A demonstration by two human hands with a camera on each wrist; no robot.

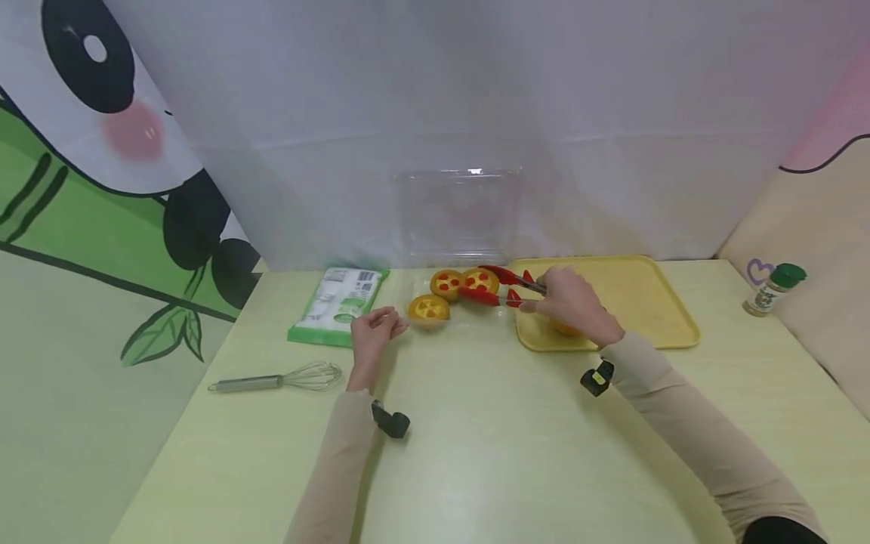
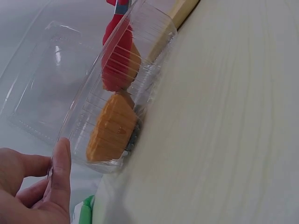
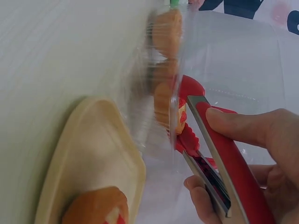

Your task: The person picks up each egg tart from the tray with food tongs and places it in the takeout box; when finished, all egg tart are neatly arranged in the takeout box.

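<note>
My left hand (image 1: 376, 330) pinches the near-left edge of a clear plastic clamshell box (image 2: 154, 28) between thumb and fingers. Inside sit three small tarts: one with yellow topping (image 1: 429, 308) at the front, and a red-spotted tart (image 1: 446, 284) beside another red-dotted tart (image 1: 479, 281). With my right hand (image 1: 578, 302) I grip metal tongs (image 3: 219, 154) with red handles and red tips. The tong tips straddle the rightmost tart in the box. On the yellow tray (image 1: 646, 302) lies one more tart (image 3: 98, 207), partly hidden by my right hand in the head view.
The box's transparent lid (image 1: 462, 215) stands raised against the white backdrop. Left of the box lies a green-and-white packet (image 1: 340, 306), with a whisk (image 1: 279, 380) nearer me. A green-capped shaker jar (image 1: 773, 289) stands at the table's right edge.
</note>
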